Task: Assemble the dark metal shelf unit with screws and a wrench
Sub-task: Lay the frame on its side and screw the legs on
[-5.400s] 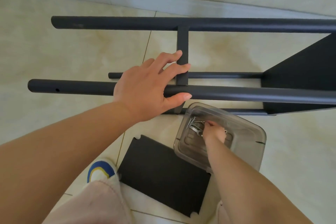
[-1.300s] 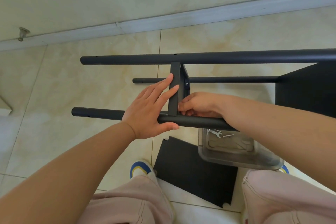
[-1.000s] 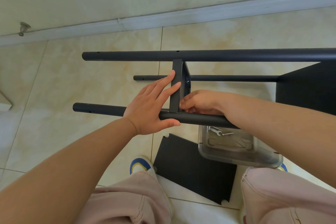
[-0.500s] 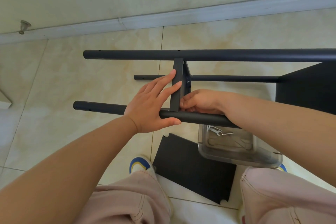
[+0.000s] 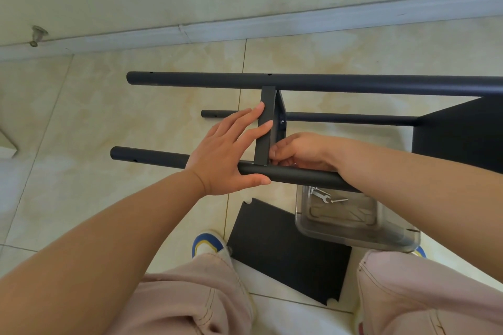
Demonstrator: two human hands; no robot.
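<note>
Left hand [image 5: 226, 155] flat, fingers straight, bracing shelf panel [image 5: 265, 128]. Right hand [image 5: 296, 151] just beside panel, fingers curled, contents hidden. Keep panel square; start screw gently.

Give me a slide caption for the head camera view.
Left hand braces shelf panel while right hand works at its joint with the post.

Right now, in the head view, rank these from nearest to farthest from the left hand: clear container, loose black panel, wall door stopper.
From the left hand:
1. Clear container, lower right, beneath the right forearm.
2. Loose black panel, flat on the floor between the knees.
3. Wall door stopper, far upper left.
</note>
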